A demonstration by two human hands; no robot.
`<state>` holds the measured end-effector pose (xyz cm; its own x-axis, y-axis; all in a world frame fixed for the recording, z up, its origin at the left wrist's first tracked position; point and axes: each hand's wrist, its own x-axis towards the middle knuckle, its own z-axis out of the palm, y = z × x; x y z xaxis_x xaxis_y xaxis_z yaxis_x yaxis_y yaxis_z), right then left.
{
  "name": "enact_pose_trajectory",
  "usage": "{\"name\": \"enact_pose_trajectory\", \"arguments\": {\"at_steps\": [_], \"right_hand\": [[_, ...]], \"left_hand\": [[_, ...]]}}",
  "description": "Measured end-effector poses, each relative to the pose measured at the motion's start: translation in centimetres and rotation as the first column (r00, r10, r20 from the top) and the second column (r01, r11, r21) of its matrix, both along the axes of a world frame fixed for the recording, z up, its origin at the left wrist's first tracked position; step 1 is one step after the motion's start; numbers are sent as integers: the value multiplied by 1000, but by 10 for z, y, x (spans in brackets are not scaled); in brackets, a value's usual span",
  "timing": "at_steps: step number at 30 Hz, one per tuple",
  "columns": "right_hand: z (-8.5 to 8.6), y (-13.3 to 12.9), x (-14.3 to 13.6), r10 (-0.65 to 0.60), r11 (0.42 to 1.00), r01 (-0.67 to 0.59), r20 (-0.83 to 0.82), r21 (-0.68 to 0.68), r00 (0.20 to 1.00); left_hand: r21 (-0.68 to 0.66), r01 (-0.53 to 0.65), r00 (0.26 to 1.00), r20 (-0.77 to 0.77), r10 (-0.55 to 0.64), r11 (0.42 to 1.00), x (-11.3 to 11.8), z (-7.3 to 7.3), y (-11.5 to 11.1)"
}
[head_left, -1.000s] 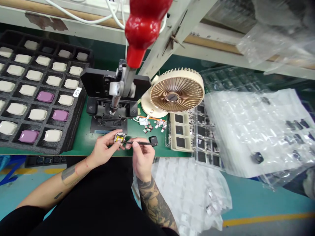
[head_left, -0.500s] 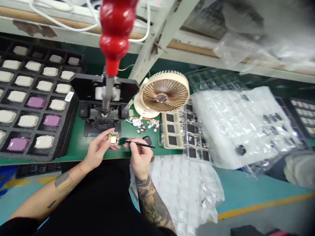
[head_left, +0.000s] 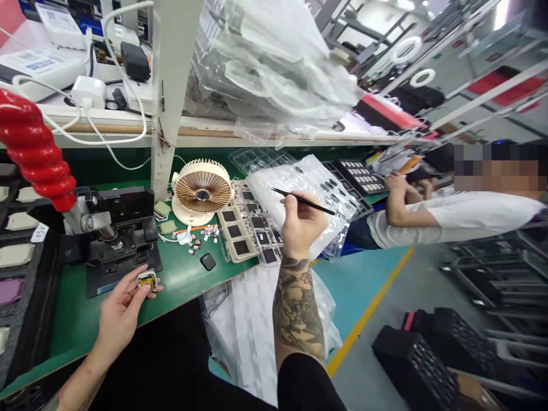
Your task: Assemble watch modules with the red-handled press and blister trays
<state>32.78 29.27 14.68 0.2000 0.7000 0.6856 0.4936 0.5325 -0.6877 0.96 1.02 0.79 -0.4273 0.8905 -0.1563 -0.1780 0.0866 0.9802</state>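
Note:
My left hand (head_left: pixel 123 305) grips a small watch case (head_left: pixel 146 281) between thumb and fingers, over the front of the green bench. The case has a pale metal rim and a yellow part inside. My right hand (head_left: pixel 303 225) is raised to the right, closed around slim black tweezers (head_left: pixel 314 205) whose thin tip points left. Behind that hand lies a white plastic sheet (head_left: pixel 278 185) with several small dark pieces on it. A small black square piece (head_left: pixel 208 262) rests on the bench between my hands.
A black press (head_left: pixel 124 228) with a red handle (head_left: pixel 36 148) stands at left, beside foam trays (head_left: pixel 36 319). A cream fan (head_left: pixel 202 191), loose small parts (head_left: pixel 209 232) and a cream tray (head_left: pixel 247 260) sit along the bench. A co-worker (head_left: pixel 428 222) works at far right.
The view has turned right, bringing the co-worker into sight. My right hand has moved away from the watch case, up and right over the plastic sheet, with the tweezers. My left hand keeps the case.

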Motion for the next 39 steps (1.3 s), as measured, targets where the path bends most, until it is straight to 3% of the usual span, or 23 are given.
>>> {"name": "enact_pose_trajectory", "arguments": {"at_steps": [3,5,7,9,11,14,16,18,22,25,27,29,34,39], "right_hand": [[-21,-25,-29,-52,991,60,-65,121,997],[-42,-62,-45,42,993,-45,31,108,999],[-67,-101,-61,242,966,-253,179,41,954],[-92,-132,-79,442,888,-457,345,-40,828],[-112,-150,-97,528,820,-562,517,-107,673],[-128,-156,-117,522,799,-565,706,-208,479],[-129,-153,-119,529,797,-540,745,-271,407],[-123,-150,-112,526,820,-492,725,-293,444],[-110,-146,-83,429,902,-280,617,-328,660],[-108,-147,-69,410,897,-154,650,-415,640],[-112,-150,-69,429,883,-127,665,-452,612],[-119,-151,-71,431,877,-129,641,-462,636],[-133,-148,-79,375,901,-117,616,-417,693],[-130,-153,-83,324,929,-118,617,-352,717]], "left_hand": [[10,-2,1000,-20,2,1000,0,3,1],[15,7,999,-41,-6,1000,1,5,2],[17,17,998,-62,-16,1000,1,7,2],[11,29,996,-82,-28,1000,0,8,1],[-3,30,994,-106,-30,1000,0,9,1],[-12,16,992,-128,-18,1000,0,10,0],[-7,11,991,-132,-12,1000,0,10,0],[4,15,991,-130,-15,1000,0,9,0],[23,23,996,-91,-21,999,-1,9,1],[16,25,998,-53,-24,1000,-2,9,3],[14,22,999,-25,-21,1000,-1,11,4],[19,16,1000,2,-16,1000,0,12,5],[38,10,999,42,-12,999,-1,12,6],[34,2,1000,6,-3,999,-1,12,0]]}}
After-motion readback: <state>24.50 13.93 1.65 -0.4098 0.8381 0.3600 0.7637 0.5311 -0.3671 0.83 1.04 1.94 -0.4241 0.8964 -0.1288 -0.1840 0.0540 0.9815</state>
